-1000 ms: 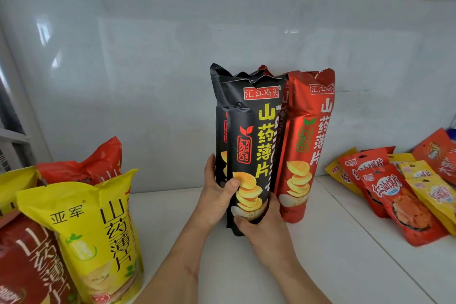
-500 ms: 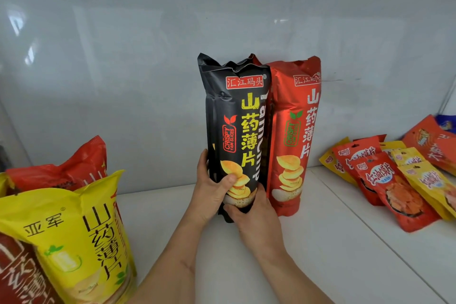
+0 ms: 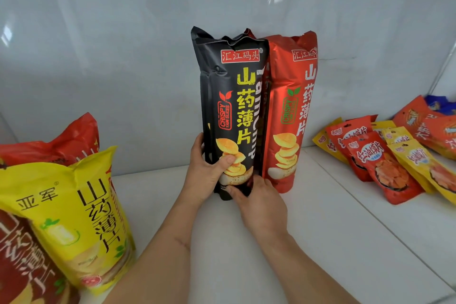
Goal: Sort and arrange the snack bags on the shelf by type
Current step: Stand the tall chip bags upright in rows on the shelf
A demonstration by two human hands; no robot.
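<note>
Black snack bag (image 3: 232, 106) gripped low by left hand (image 3: 206, 175), right hand (image 3: 259, 202), base hidden

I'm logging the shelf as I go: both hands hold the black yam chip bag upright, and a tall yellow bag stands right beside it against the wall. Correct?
Not quite. The tall bag standing beside the black yam chip bag against the wall is red, not yellow, as the head view shows. The rest holds: the left hand and right hand both hold the black bag upright.

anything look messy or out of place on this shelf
Yes: the small red and yellow pouches at right lie flat in an overlapping heap, colours mixed, while the black bag and red bag stand upright against the wall.
</note>
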